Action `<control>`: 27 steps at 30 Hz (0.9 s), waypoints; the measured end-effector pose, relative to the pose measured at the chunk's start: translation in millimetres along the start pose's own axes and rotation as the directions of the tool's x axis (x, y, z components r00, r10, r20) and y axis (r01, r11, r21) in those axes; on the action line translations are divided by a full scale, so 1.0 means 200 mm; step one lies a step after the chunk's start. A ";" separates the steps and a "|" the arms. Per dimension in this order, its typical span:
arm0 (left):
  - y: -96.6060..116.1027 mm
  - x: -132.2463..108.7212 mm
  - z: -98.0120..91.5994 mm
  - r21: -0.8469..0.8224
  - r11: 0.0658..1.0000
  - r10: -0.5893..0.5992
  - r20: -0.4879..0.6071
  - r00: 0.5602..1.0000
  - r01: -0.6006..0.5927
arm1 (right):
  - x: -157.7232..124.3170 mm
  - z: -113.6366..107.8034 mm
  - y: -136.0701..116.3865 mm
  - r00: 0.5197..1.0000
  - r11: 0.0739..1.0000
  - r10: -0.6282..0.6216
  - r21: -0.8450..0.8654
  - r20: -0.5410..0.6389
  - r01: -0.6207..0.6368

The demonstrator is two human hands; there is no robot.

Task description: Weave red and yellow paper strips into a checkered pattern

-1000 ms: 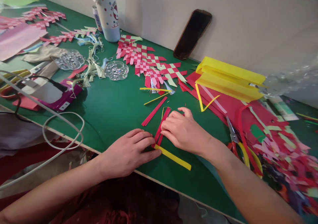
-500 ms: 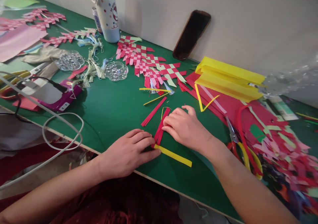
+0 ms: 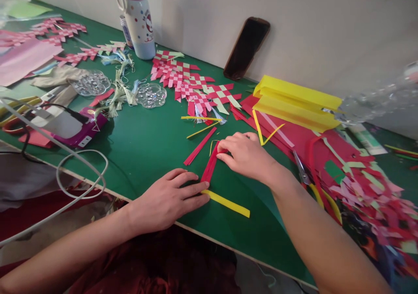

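My left hand (image 3: 178, 194) lies low over the table, holding the near end of a yellow paper strip (image 3: 228, 203) by its thumb and index finger. Its index fingertip also rests on the lower end of a folded red paper strip (image 3: 210, 165). My right hand (image 3: 243, 152) pinches the upper end of that red strip between thumb and fingertips; the other fingers are curled. Beside it, to the left, another folded red strip (image 3: 200, 147) lies loose. A thin yellow sliver (image 3: 210, 148) lies by the red strip's top.
Woven paper fish (image 3: 196, 81), tassels (image 3: 119, 89) and a dish of beads (image 3: 152, 95) lie behind. A bottle (image 3: 139, 24) and a phone (image 3: 247, 48) stand by the wall. Right are yellow folded paper (image 3: 294, 105), scissors (image 3: 303, 172) and scraps (image 3: 375, 198). A white cable (image 3: 81, 151) loops left.
My right hand has shifted slightly up and right along the red strip, whose two layers now lie closer together. My left index fingertip now rests over the strip's lower end.
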State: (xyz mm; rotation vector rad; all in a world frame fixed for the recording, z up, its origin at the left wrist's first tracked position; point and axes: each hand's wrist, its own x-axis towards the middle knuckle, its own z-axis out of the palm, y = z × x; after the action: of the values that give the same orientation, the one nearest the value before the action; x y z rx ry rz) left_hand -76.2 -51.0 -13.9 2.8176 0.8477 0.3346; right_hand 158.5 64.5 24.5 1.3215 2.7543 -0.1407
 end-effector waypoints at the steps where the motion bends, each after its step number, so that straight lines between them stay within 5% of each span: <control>1: 0.00 0.00 0.00 -0.007 1.000 -0.002 0.001 1.000 0.002 | 0.00 0.00 0.00 0.999 0.999 0.025 -0.023 -0.039 -0.025; 6: 0.00 0.01 -0.02 -0.016 1.000 -0.006 0.001 1.000 0.006 | -0.16 -0.02 -0.06 0.970 1.000 -0.008 -0.007 -0.242 0.006; 9: 0.00 0.02 -0.03 -0.040 0.999 -0.005 0.019 1.000 0.005 | -0.32 -0.01 -0.16 0.975 0.981 -0.066 0.165 -0.212 0.102; 14: 0.00 0.03 -0.04 -0.095 0.995 -0.028 0.015 0.999 0.029 | -0.51 0.12 -0.30 0.985 0.953 0.041 0.303 -0.166 0.011; 19: -0.01 0.07 -0.02 -0.086 0.994 -0.073 -0.025 0.997 0.070 | -0.53 0.21 -0.33 0.958 0.921 0.151 0.386 -0.243 -0.047; 27: -0.03 0.12 0.03 -0.067 0.996 -0.067 -0.108 0.992 0.060 | -0.53 0.20 -0.32 0.958 0.909 0.164 0.412 -0.237 -0.053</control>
State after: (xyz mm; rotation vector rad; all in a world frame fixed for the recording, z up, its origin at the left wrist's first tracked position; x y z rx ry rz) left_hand -58.4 -32.2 -16.9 2.7286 0.9299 0.5028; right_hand 175.8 -62.9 -0.9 1.7029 2.9715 -0.5955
